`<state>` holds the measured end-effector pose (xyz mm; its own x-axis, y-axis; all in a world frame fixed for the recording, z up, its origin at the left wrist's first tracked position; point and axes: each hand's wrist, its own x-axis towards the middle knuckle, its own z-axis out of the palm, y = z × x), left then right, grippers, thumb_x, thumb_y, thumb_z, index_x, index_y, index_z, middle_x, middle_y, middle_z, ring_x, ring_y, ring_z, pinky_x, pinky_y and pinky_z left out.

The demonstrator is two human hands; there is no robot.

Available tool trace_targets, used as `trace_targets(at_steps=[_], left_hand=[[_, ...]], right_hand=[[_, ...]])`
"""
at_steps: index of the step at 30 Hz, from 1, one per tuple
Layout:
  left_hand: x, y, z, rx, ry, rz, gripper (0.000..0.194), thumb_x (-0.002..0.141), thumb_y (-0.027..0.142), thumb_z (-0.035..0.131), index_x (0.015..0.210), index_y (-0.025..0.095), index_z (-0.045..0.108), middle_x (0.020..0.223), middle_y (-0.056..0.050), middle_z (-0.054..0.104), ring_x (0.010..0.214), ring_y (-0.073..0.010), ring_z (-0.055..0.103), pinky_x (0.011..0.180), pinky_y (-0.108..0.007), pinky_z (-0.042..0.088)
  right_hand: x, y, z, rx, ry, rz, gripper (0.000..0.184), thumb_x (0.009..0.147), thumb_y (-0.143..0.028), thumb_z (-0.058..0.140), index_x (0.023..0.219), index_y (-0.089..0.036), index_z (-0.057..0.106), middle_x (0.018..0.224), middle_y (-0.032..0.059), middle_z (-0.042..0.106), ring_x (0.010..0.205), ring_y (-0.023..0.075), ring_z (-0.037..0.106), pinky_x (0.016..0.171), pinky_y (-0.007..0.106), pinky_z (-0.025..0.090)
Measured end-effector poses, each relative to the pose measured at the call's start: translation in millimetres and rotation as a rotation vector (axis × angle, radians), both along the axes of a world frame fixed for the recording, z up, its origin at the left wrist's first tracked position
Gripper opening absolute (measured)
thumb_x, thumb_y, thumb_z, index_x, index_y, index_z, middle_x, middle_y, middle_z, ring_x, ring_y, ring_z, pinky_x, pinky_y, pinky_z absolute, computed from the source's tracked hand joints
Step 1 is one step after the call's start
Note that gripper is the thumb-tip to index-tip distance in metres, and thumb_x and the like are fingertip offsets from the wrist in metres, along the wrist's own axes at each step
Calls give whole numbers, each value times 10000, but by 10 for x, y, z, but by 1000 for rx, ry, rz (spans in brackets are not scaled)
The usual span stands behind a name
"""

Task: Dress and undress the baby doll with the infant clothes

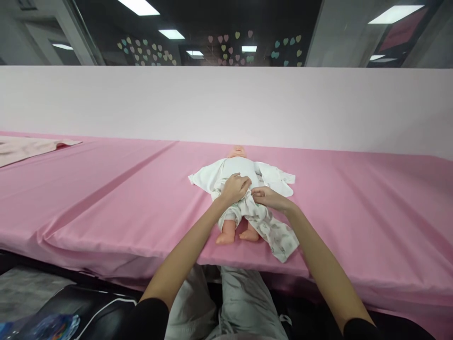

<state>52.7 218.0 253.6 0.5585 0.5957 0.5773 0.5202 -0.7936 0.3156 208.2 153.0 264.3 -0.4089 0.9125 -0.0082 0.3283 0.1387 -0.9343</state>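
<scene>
A baby doll [238, 152] lies on its back on the pink table [106, 189], head away from me, bare feet toward the front edge. It wears a white patterned garment [272, 231], spread open at both sides. My left hand [234, 187] rests on the doll's belly with its fingers curled on the cloth. Beside it, my right hand [268, 196] pinches the garment's fabric at the doll's waist. The two hands almost touch.
A pale pink cloth [28, 146] lies at the table's far left. A white wall panel [226, 104] rises behind the table. My legs in light trousers [230, 302] are under the front edge, and a dark bag [71, 311] sits at lower left.
</scene>
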Motion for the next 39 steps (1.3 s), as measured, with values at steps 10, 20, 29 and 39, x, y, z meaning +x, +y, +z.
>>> trace_targets(at_steps=[10,20,29,39], left_hand=[[-260,-107,-128,-186,-531,-27,274,827,300,475,609,193,601,536,7,484,518,-125,404,584,-260,294],[-247,-14,-136,-195,-258,-12,241,818,249,464,673,213,653,638,-12,626,637,-156,530,634,-245,319],[-254,-31,-135,-259,-320,-46,255,837,290,446,721,221,664,601,-1,611,615,-154,522,628,-242,330],[-238,-53,-132,-329,-464,-99,190,775,304,544,663,231,679,632,-17,612,674,-173,501,702,-256,337]], right_hand=[[-198,-12,-119,425,-347,-66,289,712,-236,568,986,-181,640,945,53,661,779,173,565,690,285,398],[-314,71,-287,372,-367,-153,187,674,-239,587,825,-160,664,679,5,623,599,124,487,566,243,327],[-259,44,-253,148,-36,-80,213,673,-292,597,824,-152,651,736,-4,603,586,92,441,561,232,347],[-410,24,-331,-102,412,-224,270,527,-321,690,681,-178,520,594,-39,567,515,82,463,496,216,335]])
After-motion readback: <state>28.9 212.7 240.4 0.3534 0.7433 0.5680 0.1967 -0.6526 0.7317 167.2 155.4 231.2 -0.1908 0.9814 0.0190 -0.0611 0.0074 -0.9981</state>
